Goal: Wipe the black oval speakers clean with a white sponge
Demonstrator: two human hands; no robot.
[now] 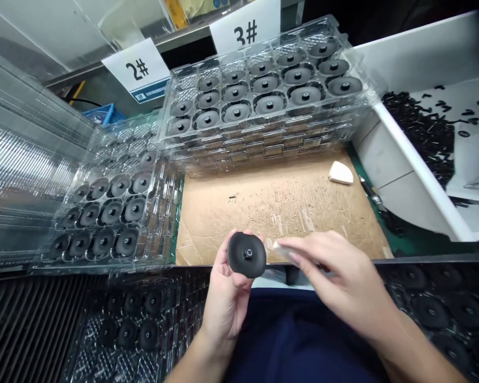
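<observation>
My left hand (227, 303) holds a round black disc (246, 255) with a small central hub, its face turned up and its edge gripped by the fingers. My right hand (339, 271) is just right of the disc, pinching a small pale translucent piece (281, 250) between thumb and fingers. That piece touches or nearly touches the disc's right edge, and its exact shape is partly hidden by my fingers. Below both hands is the front edge of a brown cardboard sheet (271, 213).
Stacked transparent trays (263, 90) of black discs stand behind the cardboard, with another tray (167, 213) left and more trays (431, 308) below. A white bin (419, 133) holds small black parts. A white wedge (341, 173) and a black-handled tool (373, 197) lie right.
</observation>
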